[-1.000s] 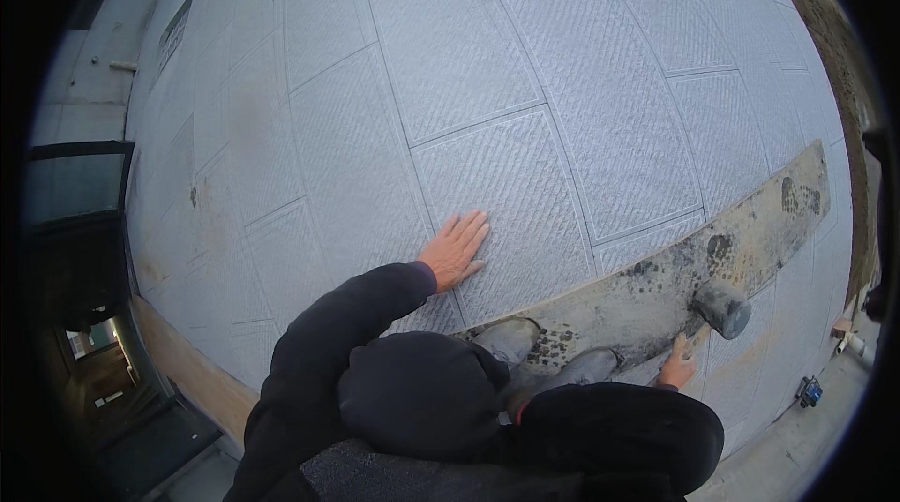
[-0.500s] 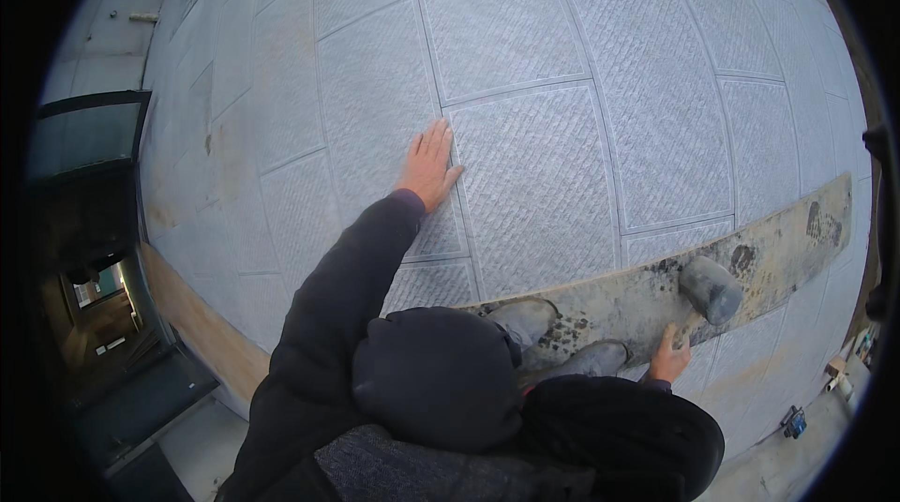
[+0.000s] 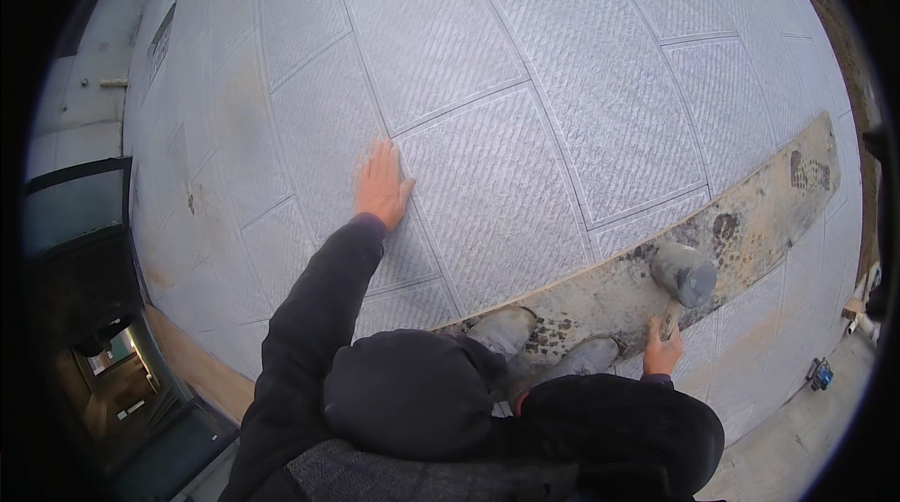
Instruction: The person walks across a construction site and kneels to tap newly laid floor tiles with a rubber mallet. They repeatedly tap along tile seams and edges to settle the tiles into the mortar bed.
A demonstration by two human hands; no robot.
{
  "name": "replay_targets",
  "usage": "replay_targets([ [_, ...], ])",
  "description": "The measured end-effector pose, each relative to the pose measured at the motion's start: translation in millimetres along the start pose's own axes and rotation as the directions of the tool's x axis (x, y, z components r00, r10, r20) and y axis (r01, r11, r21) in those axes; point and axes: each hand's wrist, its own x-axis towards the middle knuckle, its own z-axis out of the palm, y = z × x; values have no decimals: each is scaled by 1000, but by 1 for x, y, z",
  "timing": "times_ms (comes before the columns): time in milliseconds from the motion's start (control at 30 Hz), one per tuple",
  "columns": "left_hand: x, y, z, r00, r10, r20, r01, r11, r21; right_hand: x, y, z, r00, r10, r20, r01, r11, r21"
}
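My left hand reaches forward with its palm down and fingers stretched over a pale grey textured paving slab. The fingers are slightly blurred, close to a joint where slabs meet. A neighbouring slab lies just right of that joint. On the right, the fingers of my right hand are wrapped round the short handle of a mallet. The mallet's thick grey head is over a stained wooden board; whether it touches the board I cannot tell.
My dusty boots stand on the board, which slants across the slabs. At the left are a dark-framed doorway and a brown board. A small blue-and-black object lies at the far right.
The whole view has turned and shifted slightly. My left hand stays by the same joint, its fingers a little more to the left. More of the mallet's handle shows in my right hand.
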Motion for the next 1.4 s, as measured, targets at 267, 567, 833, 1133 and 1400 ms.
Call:
replay_targets([
  [267,-53,50,7,909,191,370,-165,981,-102,-61,-19,-85,988,122,99,-110,987,-120],
  [567,-6,112,-20,924,156,349,-148,988,-48,29,-5,-88,945,174,276,-169,985,-41],
  [833,-95,134,-192,749,-154,645,367,906,-210,4,-59,-168,806,401,435,-338,916,-218],
  [1133,-440,66,-519,428,-228,875,725,665,-181,-245,-123,-412,557,743,371,-734,650,-198],
  [1400,-631,103,-709,111,-166,980,906,423,-31,-385,-224,-574,229,897,379,-831,383,-404],
])
